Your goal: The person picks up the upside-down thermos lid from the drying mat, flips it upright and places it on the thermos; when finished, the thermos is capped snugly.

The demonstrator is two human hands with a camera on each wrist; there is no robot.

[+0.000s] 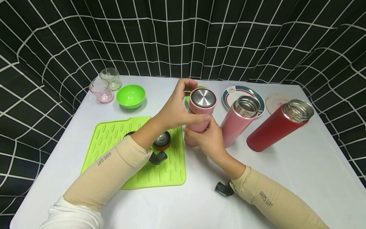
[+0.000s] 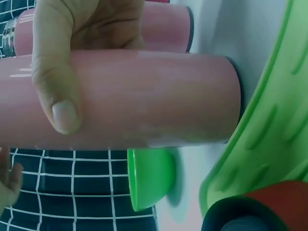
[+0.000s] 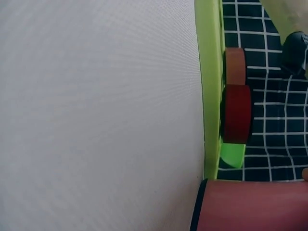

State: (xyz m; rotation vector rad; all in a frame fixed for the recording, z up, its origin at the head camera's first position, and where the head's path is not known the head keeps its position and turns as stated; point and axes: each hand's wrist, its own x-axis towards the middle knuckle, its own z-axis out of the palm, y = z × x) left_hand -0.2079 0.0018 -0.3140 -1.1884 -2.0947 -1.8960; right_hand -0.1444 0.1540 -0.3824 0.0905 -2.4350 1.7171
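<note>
A staged tabletop set for recording, not a lived-in kitchen.

A white table [image 1: 300, 165] stands boxed in by a black cloth backdrop with a white grid [image 1: 183, 35] hung on the far side and both flanks, hiding any room behind. Household drinkware is laid out like props: two glasses [image 1: 105, 85] and a green bowl [image 1: 131, 95] at far left, a green silicone mat [image 1: 137, 165] near left, plates [image 1: 231, 93] and open flasks [image 1: 257, 122] on the right.

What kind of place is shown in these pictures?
Probably a staged recording set, not a real kitchen: a white table stands before a black curtain with a white grid, and flasks such as the red flask, cups and a green mat are laid out on it.
</note>
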